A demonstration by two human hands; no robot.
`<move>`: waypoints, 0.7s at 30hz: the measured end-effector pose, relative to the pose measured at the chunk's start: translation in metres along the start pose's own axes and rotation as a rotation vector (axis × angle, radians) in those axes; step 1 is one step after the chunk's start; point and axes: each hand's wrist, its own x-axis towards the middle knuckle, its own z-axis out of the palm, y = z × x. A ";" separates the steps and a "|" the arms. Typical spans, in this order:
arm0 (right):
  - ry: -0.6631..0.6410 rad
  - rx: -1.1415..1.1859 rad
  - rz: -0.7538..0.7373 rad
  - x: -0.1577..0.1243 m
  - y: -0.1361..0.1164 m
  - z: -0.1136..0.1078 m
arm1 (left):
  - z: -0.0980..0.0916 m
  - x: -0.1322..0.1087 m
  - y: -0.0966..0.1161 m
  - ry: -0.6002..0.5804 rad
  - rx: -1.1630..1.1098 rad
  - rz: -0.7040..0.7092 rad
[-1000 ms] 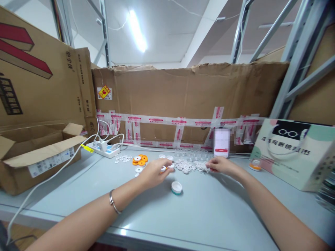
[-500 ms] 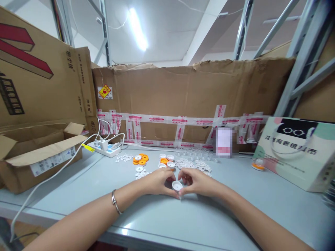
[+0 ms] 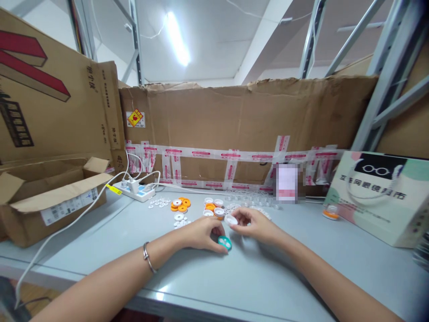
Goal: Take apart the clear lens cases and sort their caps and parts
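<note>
Between the thumb and fingers of my left hand point(image 3: 208, 235) is a round green disc point(image 3: 225, 243) with pale spots on its face, close to the tabletop. My right hand point(image 3: 250, 222) pinches a shallow white round cup-like piece point(image 3: 231, 220), tilted and raised a little behind the disc. The two pieces are apart. Just beyond my hands stand white and orange round parts point(image 3: 210, 207) in a small group. A spread of small white and clear parts point(image 3: 231, 207) lies behind my right hand, which hides some of it.
Orange discs point(image 3: 182, 208) and small white pieces point(image 3: 160, 202) lie further left. A power strip point(image 3: 136, 191), its cable and an open cardboard box point(image 3: 67, 201) are on the left. At right stand an orange-and-white round piece point(image 3: 330, 213) and a printed gift bag point(image 3: 372, 201).
My right hand has lifted the white round piece up and away from my left hand. The green disc, hidden before, now shows at my left hand.
</note>
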 end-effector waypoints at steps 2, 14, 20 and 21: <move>0.046 -0.023 0.031 0.003 0.007 0.000 | -0.004 0.001 -0.002 0.054 -0.002 -0.012; 0.125 -0.030 0.034 0.011 0.015 0.027 | -0.011 0.006 -0.002 0.441 0.062 -0.007; 0.118 0.105 0.005 0.011 0.018 0.022 | -0.014 0.005 -0.002 0.315 0.078 0.020; 0.094 0.114 0.001 0.010 0.018 0.020 | -0.016 0.004 -0.001 0.258 0.062 0.037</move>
